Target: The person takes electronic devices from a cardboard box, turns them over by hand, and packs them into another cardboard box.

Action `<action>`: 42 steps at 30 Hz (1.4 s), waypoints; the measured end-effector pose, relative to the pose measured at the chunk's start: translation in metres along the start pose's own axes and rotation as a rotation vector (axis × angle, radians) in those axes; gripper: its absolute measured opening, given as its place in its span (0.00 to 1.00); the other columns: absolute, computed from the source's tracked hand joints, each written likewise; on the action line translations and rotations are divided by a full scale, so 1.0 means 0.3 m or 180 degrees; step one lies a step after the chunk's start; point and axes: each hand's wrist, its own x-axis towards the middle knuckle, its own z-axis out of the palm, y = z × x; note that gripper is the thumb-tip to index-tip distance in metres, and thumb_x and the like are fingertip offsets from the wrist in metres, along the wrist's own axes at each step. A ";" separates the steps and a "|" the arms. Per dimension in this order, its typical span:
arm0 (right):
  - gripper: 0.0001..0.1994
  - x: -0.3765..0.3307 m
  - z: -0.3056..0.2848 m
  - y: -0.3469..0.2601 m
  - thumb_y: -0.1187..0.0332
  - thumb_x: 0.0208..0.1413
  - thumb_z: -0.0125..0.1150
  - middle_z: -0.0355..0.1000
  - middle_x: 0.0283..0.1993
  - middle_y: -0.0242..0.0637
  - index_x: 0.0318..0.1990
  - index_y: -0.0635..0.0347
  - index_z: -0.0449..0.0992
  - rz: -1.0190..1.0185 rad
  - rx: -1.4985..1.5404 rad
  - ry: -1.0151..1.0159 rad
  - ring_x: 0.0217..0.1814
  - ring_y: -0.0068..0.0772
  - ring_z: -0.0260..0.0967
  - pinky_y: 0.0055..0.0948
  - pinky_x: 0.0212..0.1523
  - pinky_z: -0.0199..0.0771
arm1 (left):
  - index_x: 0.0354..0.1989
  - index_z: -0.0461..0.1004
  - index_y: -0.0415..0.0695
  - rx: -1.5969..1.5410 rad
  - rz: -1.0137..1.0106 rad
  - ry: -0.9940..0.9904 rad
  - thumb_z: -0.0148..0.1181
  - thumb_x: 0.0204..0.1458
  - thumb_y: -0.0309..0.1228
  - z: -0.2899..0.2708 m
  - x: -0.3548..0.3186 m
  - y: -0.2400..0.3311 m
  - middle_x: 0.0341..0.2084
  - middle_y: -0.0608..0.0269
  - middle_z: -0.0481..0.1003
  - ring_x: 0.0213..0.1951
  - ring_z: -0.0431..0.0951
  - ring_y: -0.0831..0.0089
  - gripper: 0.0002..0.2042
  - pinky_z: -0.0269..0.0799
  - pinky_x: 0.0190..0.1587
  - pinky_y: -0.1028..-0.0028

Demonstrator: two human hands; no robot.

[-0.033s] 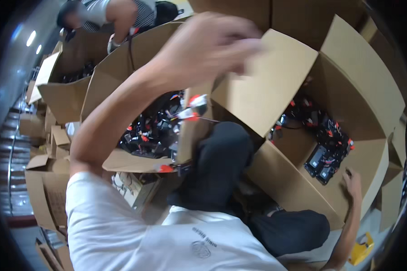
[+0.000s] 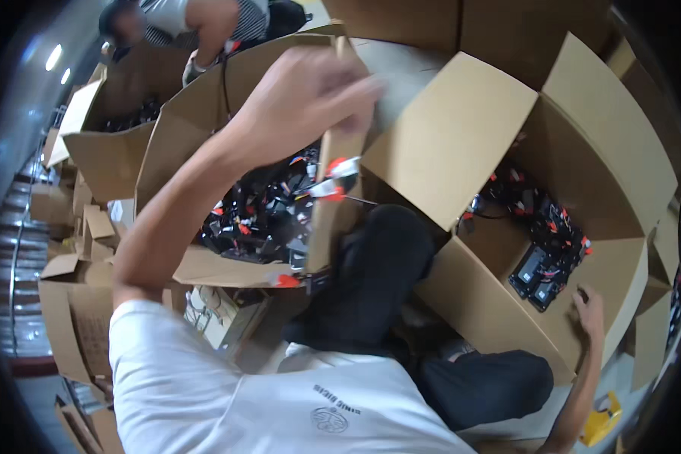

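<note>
Gripped with the left hand (image 2: 303,98): the upright flap (image 2: 333,204) of the left cardboard box (image 2: 197,113), fingers curled over the flap's top edge, blurred in places. Rested with the right hand (image 2: 589,310) on the near rim of the right cardboard box (image 2: 507,310), fingers bent over the edge; hard to tell whether pressed tight or merely laid there.

Little open room anywhere. Crowded flap to flap, both boxes, with the dark-trousered knee (image 2: 378,257) wedged in the gap between them. Leaned inward over that gap, the big flap (image 2: 446,144) of the right box, its edge close to the gripped one. Stacked along the left rim, smaller folded cartons (image 2: 68,287); beyond, a third box (image 2: 106,144) with another person (image 2: 197,23) bent over it.

Filled with a tangle of black cables and parts with red-orange tags (image 2: 257,216), the left box, some tags poking past the held flap. Filled with more of the same black-and-red tangle (image 2: 541,219), the right box, plus two dark flat units (image 2: 533,276) near the right hand. Seen at the lower right, a yellow object (image 2: 601,420) on the floor.
</note>
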 end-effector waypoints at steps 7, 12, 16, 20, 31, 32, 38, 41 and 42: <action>0.20 -0.227 -0.103 -0.819 0.70 0.74 0.71 0.88 0.59 0.48 0.67 0.71 0.84 -0.0484 0.0826 0.0221 0.61 0.39 0.86 0.39 0.67 0.84 | 0.82 0.69 0.31 -0.0924 -0.1054 -0.1015 0.78 0.68 0.37 0.126 -0.785 -0.675 0.67 0.40 0.81 0.69 0.83 0.53 0.39 0.79 0.74 0.57; 0.22 -0.351 -0.080 -1.616 0.73 0.69 0.74 0.88 0.64 0.49 0.68 0.69 0.84 -0.1574 0.0442 0.0147 0.66 0.42 0.87 0.40 0.68 0.85 | 0.70 0.79 0.35 0.0571 0.0615 -0.0509 0.79 0.67 0.37 0.424 -0.786 -0.956 0.66 0.37 0.81 0.65 0.85 0.44 0.28 0.82 0.64 0.52; 0.22 -0.491 -0.021 -1.987 0.69 0.67 0.79 0.88 0.63 0.51 0.66 0.66 0.86 -0.2489 0.0060 -0.0155 0.64 0.55 0.87 0.45 0.68 0.85 | 0.47 0.83 0.37 -0.1061 -0.0867 -0.0095 0.60 0.80 0.29 0.316 -0.702 -0.939 0.31 0.66 0.80 0.28 0.83 0.76 0.09 0.78 0.31 0.66; 0.28 -0.588 -0.010 -2.064 0.63 0.66 0.84 0.86 0.67 0.54 0.69 0.66 0.85 -0.2508 0.0273 -0.1045 0.73 0.58 0.83 0.48 0.76 0.81 | 0.37 0.76 0.34 -0.2056 -0.1269 0.1044 0.49 0.86 0.46 -0.173 -0.656 -0.574 0.11 0.63 0.69 0.15 0.78 0.69 0.27 0.79 0.24 0.65; 0.40 -0.472 0.387 -2.148 0.44 0.83 0.63 0.77 0.79 0.45 0.87 0.63 0.62 -0.1233 0.6399 -0.2509 0.81 0.39 0.75 0.50 0.85 0.70 | 0.38 0.77 0.36 -0.2962 -0.0149 0.0267 0.53 0.85 0.51 -0.345 -0.521 0.418 0.13 0.65 0.69 0.15 0.80 0.67 0.29 0.78 0.21 0.63; 0.40 -0.485 0.394 -2.152 0.43 0.85 0.60 0.81 0.73 0.41 0.88 0.61 0.60 -0.0666 0.7052 -0.2412 0.75 0.40 0.80 0.45 0.82 0.76 | 0.37 0.77 0.35 -0.3045 -0.0053 0.0094 0.53 0.84 0.50 -0.300 -0.503 0.496 0.14 0.64 0.69 0.15 0.80 0.67 0.28 0.78 0.21 0.63; 0.43 -0.881 0.215 -1.818 0.45 0.82 0.62 0.48 0.95 0.67 0.92 0.62 0.55 -0.1773 0.6076 -0.1051 0.91 0.79 0.58 0.74 0.81 0.71 | 0.51 0.80 0.28 -0.1118 0.1066 -0.0730 0.64 0.78 0.57 -0.120 -0.368 0.775 0.32 0.45 0.86 0.35 0.91 0.55 0.33 0.88 0.41 0.55; 0.46 -0.981 0.199 -1.630 0.45 0.78 0.65 0.54 0.93 0.62 0.93 0.57 0.55 -0.2453 0.8218 -0.2421 0.85 0.70 0.68 0.69 0.67 0.85 | 0.80 0.70 0.29 -0.0829 0.1691 -0.0429 0.76 0.65 0.66 -0.088 -0.323 0.727 0.66 0.34 0.83 0.67 0.86 0.47 0.53 0.82 0.68 0.55; 0.46 -1.005 0.207 -1.565 0.45 0.78 0.65 0.54 0.93 0.62 0.93 0.57 0.55 -0.2535 0.8303 -0.2232 0.85 0.70 0.68 0.69 0.67 0.85 | 0.82 0.69 0.32 -0.1534 0.1996 -0.0641 0.75 0.64 0.69 -0.044 -0.313 0.634 0.77 0.39 0.77 0.74 0.80 0.51 0.54 0.78 0.74 0.53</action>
